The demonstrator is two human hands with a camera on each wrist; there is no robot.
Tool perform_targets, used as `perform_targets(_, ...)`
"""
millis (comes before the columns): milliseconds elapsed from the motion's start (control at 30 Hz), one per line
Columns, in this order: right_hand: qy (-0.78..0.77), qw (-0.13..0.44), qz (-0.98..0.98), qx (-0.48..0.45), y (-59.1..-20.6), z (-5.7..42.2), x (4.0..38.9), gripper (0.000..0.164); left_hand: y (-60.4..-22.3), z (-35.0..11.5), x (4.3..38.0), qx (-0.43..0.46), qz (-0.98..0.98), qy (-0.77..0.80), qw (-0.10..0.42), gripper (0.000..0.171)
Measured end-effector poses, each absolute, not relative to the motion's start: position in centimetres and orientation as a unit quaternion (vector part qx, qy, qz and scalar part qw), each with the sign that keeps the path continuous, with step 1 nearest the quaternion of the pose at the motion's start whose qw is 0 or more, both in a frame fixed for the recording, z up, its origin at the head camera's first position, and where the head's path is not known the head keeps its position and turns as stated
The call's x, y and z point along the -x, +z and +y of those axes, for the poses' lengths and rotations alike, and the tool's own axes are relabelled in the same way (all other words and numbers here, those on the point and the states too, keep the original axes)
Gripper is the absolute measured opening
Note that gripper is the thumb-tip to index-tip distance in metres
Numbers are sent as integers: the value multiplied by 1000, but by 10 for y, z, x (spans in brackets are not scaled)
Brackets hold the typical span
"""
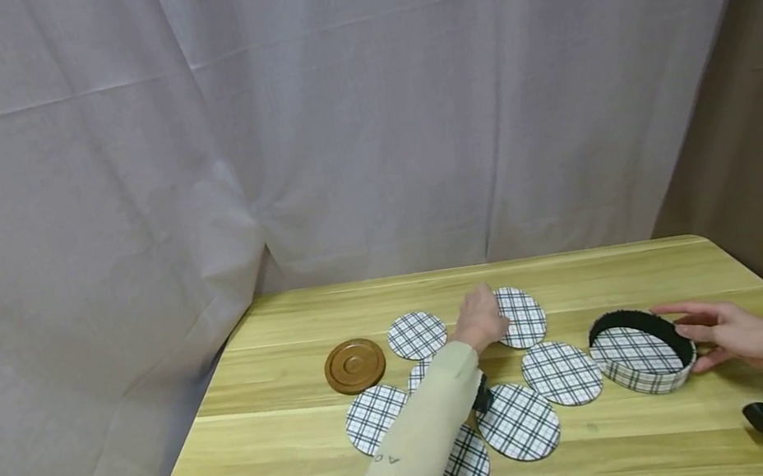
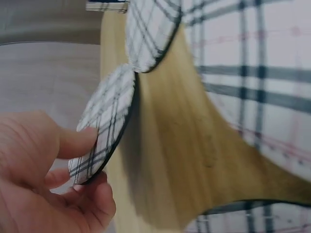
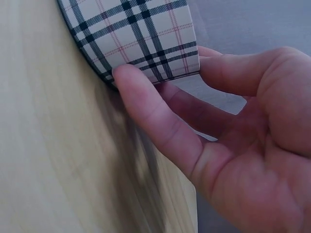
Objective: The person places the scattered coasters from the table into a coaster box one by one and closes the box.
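Note:
My left hand (image 1: 482, 318) pinches a round plaid coaster (image 1: 523, 317) at its edge near the far side of the table. In the left wrist view the thumb lies on top of this coaster (image 2: 109, 116), with fingers beneath, and it tilts up off the wood. At the right, my right hand (image 1: 734, 336) holds the round plaid coaster holder (image 1: 648, 383) by its right side. One fingertip presses the holder's outer wall (image 3: 141, 39) in the right wrist view. The holder has a dark lining, and a plaid round surface shows inside it.
Several plaid coasters lie spread on the wooden table (image 1: 273, 455), among them one coaster (image 1: 562, 373) beside the holder and another (image 1: 417, 335) at the back. A brown wooden disc (image 1: 355, 365) lies at the left. My left forearm covers parts of some coasters. A grey curtain (image 1: 367, 149) hangs behind.

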State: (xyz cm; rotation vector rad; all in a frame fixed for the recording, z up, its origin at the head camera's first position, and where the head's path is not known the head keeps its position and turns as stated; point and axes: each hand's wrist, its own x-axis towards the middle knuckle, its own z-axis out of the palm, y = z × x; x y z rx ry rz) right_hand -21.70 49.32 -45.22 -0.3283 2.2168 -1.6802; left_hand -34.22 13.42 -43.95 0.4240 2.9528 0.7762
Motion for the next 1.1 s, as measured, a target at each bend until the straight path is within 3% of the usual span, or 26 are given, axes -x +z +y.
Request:
perform_targets(267, -603, 175, 771, 113, -452, 493, 220, 46, -429, 133, 340, -125, 949, 289, 8, 54)
perform_targets(767, -624, 172, 754, 112, -455, 494, 220, 45, -413, 137, 335, -130, 926, 354, -30, 53)
perform_targets(1100, -606, 156, 774, 95, -457, 489, 221, 44, -411, 142, 323, -137, 899, 416, -15, 49)
